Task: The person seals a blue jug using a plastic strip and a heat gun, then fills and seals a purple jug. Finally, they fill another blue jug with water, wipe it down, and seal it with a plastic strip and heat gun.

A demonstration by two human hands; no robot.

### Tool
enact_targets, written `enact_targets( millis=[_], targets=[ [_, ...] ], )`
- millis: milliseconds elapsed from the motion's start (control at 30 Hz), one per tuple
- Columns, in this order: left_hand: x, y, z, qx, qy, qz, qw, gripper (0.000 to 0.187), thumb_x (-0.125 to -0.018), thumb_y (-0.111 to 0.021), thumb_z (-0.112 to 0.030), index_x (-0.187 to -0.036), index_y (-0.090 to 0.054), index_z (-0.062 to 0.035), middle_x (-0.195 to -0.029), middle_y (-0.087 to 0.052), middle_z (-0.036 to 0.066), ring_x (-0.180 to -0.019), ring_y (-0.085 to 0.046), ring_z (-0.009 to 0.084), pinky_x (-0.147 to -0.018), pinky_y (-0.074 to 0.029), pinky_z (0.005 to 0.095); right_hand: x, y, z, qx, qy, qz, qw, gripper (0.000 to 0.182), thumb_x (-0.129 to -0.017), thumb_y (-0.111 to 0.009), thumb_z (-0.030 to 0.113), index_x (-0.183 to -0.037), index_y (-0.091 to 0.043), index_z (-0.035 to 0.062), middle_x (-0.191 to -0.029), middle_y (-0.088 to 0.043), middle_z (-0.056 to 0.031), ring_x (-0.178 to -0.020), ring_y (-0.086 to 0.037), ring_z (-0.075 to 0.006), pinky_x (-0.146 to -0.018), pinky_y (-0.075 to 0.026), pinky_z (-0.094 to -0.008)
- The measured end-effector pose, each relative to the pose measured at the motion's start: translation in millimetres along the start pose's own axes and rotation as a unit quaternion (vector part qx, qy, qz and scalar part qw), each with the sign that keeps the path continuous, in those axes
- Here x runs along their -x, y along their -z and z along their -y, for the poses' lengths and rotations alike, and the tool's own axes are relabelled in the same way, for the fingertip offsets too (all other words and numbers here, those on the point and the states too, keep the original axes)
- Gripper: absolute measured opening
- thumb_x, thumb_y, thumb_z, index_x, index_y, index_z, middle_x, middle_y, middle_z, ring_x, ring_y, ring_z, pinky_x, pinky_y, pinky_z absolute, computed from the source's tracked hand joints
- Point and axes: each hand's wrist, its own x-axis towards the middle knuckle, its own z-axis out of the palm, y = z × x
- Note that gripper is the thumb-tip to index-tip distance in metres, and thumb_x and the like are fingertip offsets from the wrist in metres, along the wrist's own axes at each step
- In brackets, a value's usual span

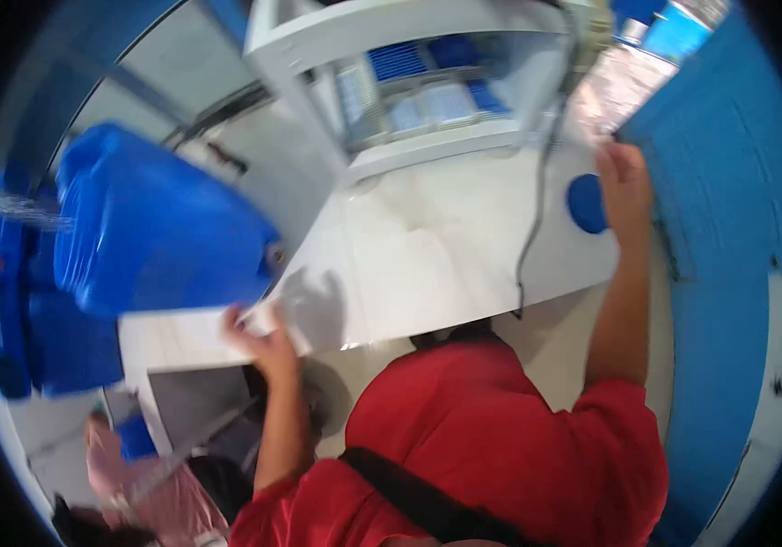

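My left hand (266, 346) is at the front edge of the white table (427, 264), just below a large blue jerrycan (168, 232). Its fingers are apart and slightly blurred, with white showing between thumb and fingers. The jerrycan lies tilted, its small opening towards the table. On the right, the fingers of my right hand (625, 182) are curled together at the lower end of a shiny silvery sheet or bag (617, 87). Whatever they may pinch is too small to make out. Partly behind that hand, a round blue lid (586, 203) lies on the table.
A white frame unit (441, 159) holding blue and white trays (441, 102) stands at the back. A dark cable (537, 205) hangs across the table. More blue containers (63, 319) are at left. A person in pink (168, 497) is at lower left; a blue panel (728, 182) borders the right.
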Motion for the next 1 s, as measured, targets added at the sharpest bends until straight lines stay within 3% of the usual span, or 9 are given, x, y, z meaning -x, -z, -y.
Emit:
enact_targets(
  millis=[133, 200, 300, 400, 500, 767, 833, 900, 1000],
  targets=[
    [-9, -46, -37, 0.415, 0.537, 0.164, 0.716, 0.042, -0.1, -0.054, -0.044, -0.12, -0.052, -0.0068, -0.096, -0.06, 0.004, -0.076, -0.055, 0.0124, -0.067, -0.046, 0.0267, 18, -7, -98, 0.373, -0.096, 0.144, 0.912, 0.069, -0.073, -0.082, 0.052, -0.114, -0.059, 0.0005, -0.115, -0.06, -0.0229, -0.111, -0.057, -0.0401, -0.096, -0.046, -0.0472],
    [-32, -66, -29, 0.523, 0.615, 0.157, 0.568, 0.051, -0.099, -0.047, -0.059, -0.11, -0.054, -0.0102, -0.086, -0.061, -0.001, -0.071, -0.052, 0.0127, -0.061, -0.043, 0.0247, 27, -11, -93, 0.371, -0.117, 0.174, 0.905, 0.067, -0.073, -0.083, 0.051, -0.11, -0.059, 0.0002, -0.114, -0.06, -0.0239, -0.108, -0.057, -0.0402, -0.095, -0.046, -0.0464],
    [-56, -84, -19, 0.552, 0.601, 0.17, 0.552, 0.054, -0.098, -0.042, -0.063, -0.105, -0.057, -0.0116, -0.081, -0.062, -0.002, -0.066, -0.052, 0.0105, -0.052, -0.042, 0.0224, 35, 2, -92, 0.395, -0.149, 0.11, 0.9, 0.068, -0.073, -0.083, 0.048, -0.114, -0.056, 0.0017, -0.12, -0.057, -0.024, -0.114, -0.055, -0.0377, -0.097, -0.045, -0.0437],
    [-70, -101, -23, 0.564, 0.64, 0.143, 0.502, 0.047, -0.098, -0.045, -0.058, -0.095, -0.058, -0.0131, -0.074, -0.062, -0.005, -0.061, -0.053, 0.0083, -0.048, -0.041, 0.0196, 44, 45, -35, -0.004, -0.153, 0.062, 0.986, 0.076, -0.069, -0.086, 0.048, -0.118, -0.048, 0.0053, -0.131, -0.052, -0.0178, -0.12, -0.053, -0.0278, -0.1, -0.043, -0.0395],
    [-71, -104, -32, 0.546, 0.634, 0.092, 0.539, 0.043, -0.102, -0.039, -0.049, -0.085, -0.055, -0.0137, -0.068, -0.057, -0.007, -0.056, -0.05, 0.0064, -0.048, -0.039, 0.0186, 61, 58, 73, -0.284, -0.01, 0.245, 0.927, 0.08, -0.067, -0.088, 0.049, -0.12, -0.044, 0.0071, -0.145, -0.044, -0.0182, -0.131, -0.046, -0.0285, -0.11, -0.035, -0.0419],
    [-41, -75, -53, 0.555, 0.591, 0.125, 0.572, 0.037, -0.101, -0.043, -0.048, -0.099, -0.057, -0.0135, -0.082, -0.062, -0.001, -0.069, -0.056, 0.011, -0.061, -0.046, 0.0242, 103, -135, 125, 0.072, 0.235, 0.582, 0.775, 0.074, -0.065, -0.085, 0.04, -0.119, -0.052, 0.0018, -0.147, -0.037, -0.0335, -0.136, -0.036, -0.0504, -0.111, -0.034, -0.055],
    [-19, -68, -86, 0.325, 0.409, 0.106, 0.846, 0.038, -0.101, -0.047, -0.047, -0.112, -0.058, -0.0125, -0.101, -0.064, 0.005, -0.085, -0.058, 0.0149, -0.077, -0.047, 0.0309, 125, -176, 117, 0.026, 0.254, 0.451, 0.855, 0.068, -0.072, -0.084, 0.038, -0.12, -0.052, 0.0031, -0.153, -0.027, -0.0344, -0.141, -0.03, -0.0523, -0.116, -0.028, -0.0566],
    [3, -63, -81, 0.176, 0.094, 0.222, 0.954, 0.046, -0.098, -0.054, -0.045, -0.127, -0.056, -0.0088, -0.13, -0.058, 0.014, -0.116, -0.056, 0.0279, -0.099, -0.041, 0.0435, 119, -169, 131, -0.023, 0.267, 0.429, 0.863, 0.064, -0.075, -0.082, 0.038, -0.121, -0.053, 0.0047, -0.153, -0.027, -0.034, -0.14, -0.031, -0.0523, -0.116, -0.028, -0.0557],
    [39, -58, -87, -0.097, -0.146, 0.315, 0.933, 0.053, -0.096, -0.058, -0.045, -0.134, -0.054, -0.0082, -0.141, -0.052, 0.019, -0.13, -0.048, 0.0353, -0.107, -0.034, 0.0552, 115, -141, 135, -0.135, 0.261, 0.432, 0.853, 0.05, -0.083, -0.077, 0.035, -0.12, -0.056, 0.0088, -0.154, -0.033, -0.0266, -0.14, -0.035, -0.0452, -0.115, -0.031, -0.05]
  ],
)
